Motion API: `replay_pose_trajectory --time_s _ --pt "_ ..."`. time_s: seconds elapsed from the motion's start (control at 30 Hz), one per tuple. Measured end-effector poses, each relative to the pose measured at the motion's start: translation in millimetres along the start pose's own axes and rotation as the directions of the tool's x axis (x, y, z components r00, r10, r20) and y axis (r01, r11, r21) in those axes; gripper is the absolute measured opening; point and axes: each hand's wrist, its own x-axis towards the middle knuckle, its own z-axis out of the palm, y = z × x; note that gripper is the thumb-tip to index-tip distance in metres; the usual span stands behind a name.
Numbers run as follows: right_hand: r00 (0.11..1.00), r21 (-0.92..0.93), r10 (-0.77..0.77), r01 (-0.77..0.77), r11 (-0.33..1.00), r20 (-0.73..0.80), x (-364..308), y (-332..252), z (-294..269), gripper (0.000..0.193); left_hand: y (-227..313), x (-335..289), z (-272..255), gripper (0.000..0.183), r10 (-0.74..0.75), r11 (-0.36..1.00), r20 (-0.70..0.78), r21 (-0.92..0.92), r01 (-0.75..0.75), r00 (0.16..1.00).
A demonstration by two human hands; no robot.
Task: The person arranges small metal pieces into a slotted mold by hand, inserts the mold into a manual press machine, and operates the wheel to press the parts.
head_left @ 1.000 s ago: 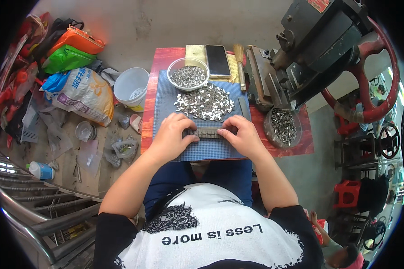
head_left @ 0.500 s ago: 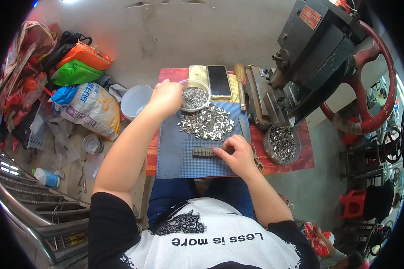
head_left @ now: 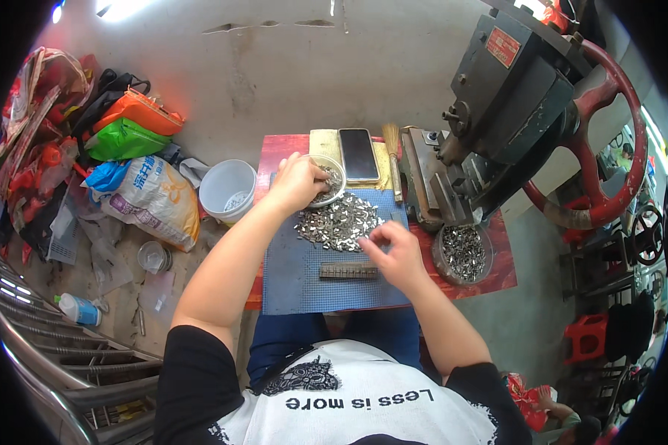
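My left hand [head_left: 297,184] reaches over the rim of a white round bowl [head_left: 339,170] of small metal pieces. Its fingers are drawn together inside the bowl, and what they hold is hidden. A loose heap of small shiny metal pieces [head_left: 339,222] lies just in front of the bowl on a blue textured mat [head_left: 289,285]. At the heap's right edge is my right hand [head_left: 399,256], thumb and forefinger closed in a pinch; anything between them is too small to make out. Nearer to me, a dark slotted metal bar [head_left: 348,271] lies untouched on the mat.
Behind the bowl, a phone [head_left: 358,154] rests on a yellow cloth [head_left: 323,140] beside a brush [head_left: 393,159]. A press [head_left: 512,96] with a red handwheel stands right, above a tub of metal pieces [head_left: 464,254]. A white bucket [head_left: 228,189] and stuffed bags [head_left: 145,200] sit left.
My right hand has left the slotted bar and moved up to the heap's right edge. My left hand has gone from the bowl's left rim to inside it. The view has shifted slightly.
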Motion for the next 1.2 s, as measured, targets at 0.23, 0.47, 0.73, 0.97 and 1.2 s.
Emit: replay_pose_trajectory --time_s 0.23,0.47,0.73,0.97,1.2 --pt "0.986 -0.324 -0.159 0.168 0.931 0.056 106 5 27 0.021 -5 -9 -4 0.023 0.045 0.997 -0.078 -0.064 -0.05 0.996" --pt "0.942 -0.18 -0.077 0.142 0.973 0.327 136 -9 37 0.03 -12 -13 -9 0.019 0.096 0.979 -0.096 -0.169 -0.112 0.991" --pt "0.922 -0.215 -0.215 0.293 0.932 0.323 144 -5 41 0.025 -12 -16 -12 0.023 -0.008 0.931 -0.034 -0.364 -0.005 0.999" --pt "0.917 -0.138 -0.197 0.258 0.956 0.347 148 -4 44 0.028 -21 -13 -7 0.019 0.009 0.933 -0.07 -0.358 -0.034 0.997" --pt "0.962 0.07 0.114 -0.135 0.988 0.248 156 17 50 0.036 -12 -16 -16 0.022 -0.012 0.913 -0.129 -0.406 -0.041 0.992"
